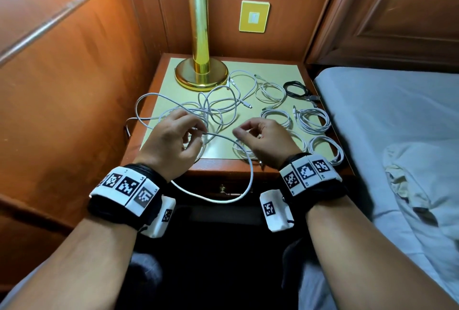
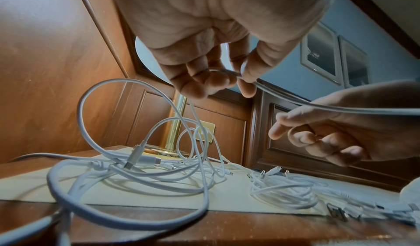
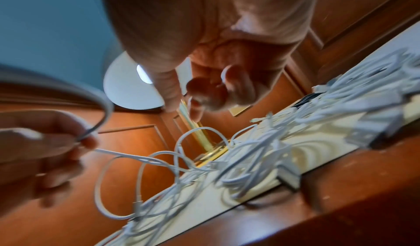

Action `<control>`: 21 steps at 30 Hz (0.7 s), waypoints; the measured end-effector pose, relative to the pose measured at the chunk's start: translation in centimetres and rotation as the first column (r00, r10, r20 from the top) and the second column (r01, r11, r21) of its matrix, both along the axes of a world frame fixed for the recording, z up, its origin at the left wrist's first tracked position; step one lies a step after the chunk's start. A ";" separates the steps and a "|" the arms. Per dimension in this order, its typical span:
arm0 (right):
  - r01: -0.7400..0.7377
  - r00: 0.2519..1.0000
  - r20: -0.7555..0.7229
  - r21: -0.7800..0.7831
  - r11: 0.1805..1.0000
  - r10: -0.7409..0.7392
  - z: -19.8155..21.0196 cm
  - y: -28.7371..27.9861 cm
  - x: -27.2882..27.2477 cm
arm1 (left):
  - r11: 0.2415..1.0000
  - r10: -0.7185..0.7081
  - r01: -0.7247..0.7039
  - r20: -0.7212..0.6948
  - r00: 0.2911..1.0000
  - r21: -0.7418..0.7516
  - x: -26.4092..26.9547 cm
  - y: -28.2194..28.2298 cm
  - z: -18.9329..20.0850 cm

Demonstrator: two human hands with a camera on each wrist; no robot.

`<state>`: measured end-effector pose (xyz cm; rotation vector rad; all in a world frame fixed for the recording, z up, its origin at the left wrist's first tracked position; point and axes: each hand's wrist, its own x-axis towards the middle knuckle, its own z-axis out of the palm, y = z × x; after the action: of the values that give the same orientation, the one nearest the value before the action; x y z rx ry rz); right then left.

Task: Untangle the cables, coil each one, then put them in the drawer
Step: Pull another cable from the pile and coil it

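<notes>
Here, my left hand (image 1: 171, 141) pinches a white cable (image 1: 244, 160) between thumb and fingertips above the nightstand (image 1: 248, 168); the cable droops in a loop past the closed drawer (image 1: 223, 189). The tangle (image 1: 198, 108) lies beneath. My right hand (image 1: 265, 141) hovers curled; whether it grips anything, I cannot tell. Coiled white cables (image 1: 313, 116) and a black cable (image 1: 298, 90) lie rightward.

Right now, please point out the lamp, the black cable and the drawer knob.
lamp (image 1: 201, 75), head view, on its round brass base.
black cable (image 1: 296, 89), head view, on its coiled loops.
drawer knob (image 1: 222, 188), head view, on the brass knob itself.
</notes>
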<state>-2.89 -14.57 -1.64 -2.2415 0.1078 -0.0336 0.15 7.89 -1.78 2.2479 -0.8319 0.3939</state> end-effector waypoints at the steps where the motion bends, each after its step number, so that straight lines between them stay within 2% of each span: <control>1: -0.066 0.997 -0.029 0.076 0.995 0.068 0.3 0.5 -0.3 | 1.000 0.004 -0.004 0.004 1.000 -0.019 0.0 0.1 0.1; 3: -0.167 0.980 -0.062 0.240 0.956 0.187 0.9 1.3 -0.6 | 0.998 0.038 -0.037 0.030 0.999 -0.060 0.2 0.4 0.1; 6: -0.280 0.954 -0.031 0.270 0.921 0.299 1.4 1.8 -0.8 | 0.987 0.109 -0.100 0.065 0.992 -0.128 0.5 1.2 -0.2; 8: -0.272 0.961 0.020 0.252 0.929 0.276 1.3 2.1 -0.7 | 0.977 0.141 -0.131 0.048 0.989 -0.168 0.5 1.7 -0.2; 11: -0.165 0.984 0.123 0.370 0.914 0.127 1.3 2.4 -0.4 | 0.955 0.206 -0.215 -0.066 0.976 -0.204 0.3 1.9 0.2; 13: -0.103 0.988 0.148 0.458 0.883 0.038 1.7 2.4 -0.1 | 0.973 0.169 -0.197 -0.211 0.963 -0.121 0.0 2.2 0.4; 15: -0.046 0.991 0.133 0.544 0.838 -0.032 2.1 2.4 0.0 | 0.998 0.050 -0.030 -0.427 0.903 0.052 -0.8 2.5 0.2; 16: -0.017 0.991 0.121 0.580 0.814 -0.065 2.2 2.4 0.1 | 0.986 0.027 0.059 -0.501 0.865 0.157 -1.2 2.6 -0.1; 17: 0.013 0.988 0.115 0.607 0.795 -0.104 2.2 2.5 0.2 | 0.960 0.017 0.134 -0.530 0.848 0.245 -1.7 2.6 -0.5; 18: 0.043 0.982 0.119 0.621 0.783 -0.149 2.3 2.5 0.3 | 0.937 0.028 0.155 -0.508 0.861 0.313 -1.8 2.7 -0.8; 21: 0.135 0.942 0.170 0.598 0.790 -0.290 2.2 2.1 0.8 | 0.931 0.151 -0.007 -0.369 0.917 0.364 -1.1 3.5 -0.8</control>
<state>-2.10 -12.51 0.53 -1.5806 0.2044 -0.3659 -0.90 11.35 -2.56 2.5798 -0.6331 -0.1934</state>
